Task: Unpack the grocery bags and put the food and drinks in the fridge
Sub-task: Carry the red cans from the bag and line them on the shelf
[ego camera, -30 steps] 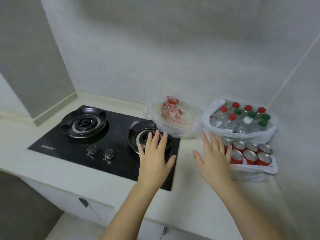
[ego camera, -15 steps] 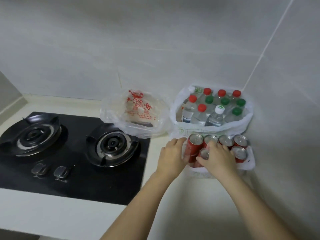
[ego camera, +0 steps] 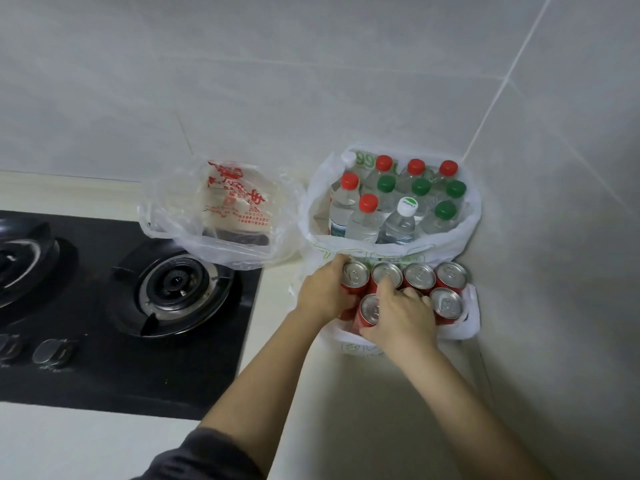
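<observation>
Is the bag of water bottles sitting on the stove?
No, the bag of water bottles stands on the pale counter in the wall corner, right of the black stove.

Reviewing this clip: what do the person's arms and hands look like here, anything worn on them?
Both hands, the left hand and the right hand, are bare: no gloves, rings, watch or bracelets show. Both forearms are uncovered to the elbow. The only clothing in view is a dark grey fabric sleeve bunched at the left upper arm near the bottom edge. No sleeve shows on the right arm within the frame.
</observation>
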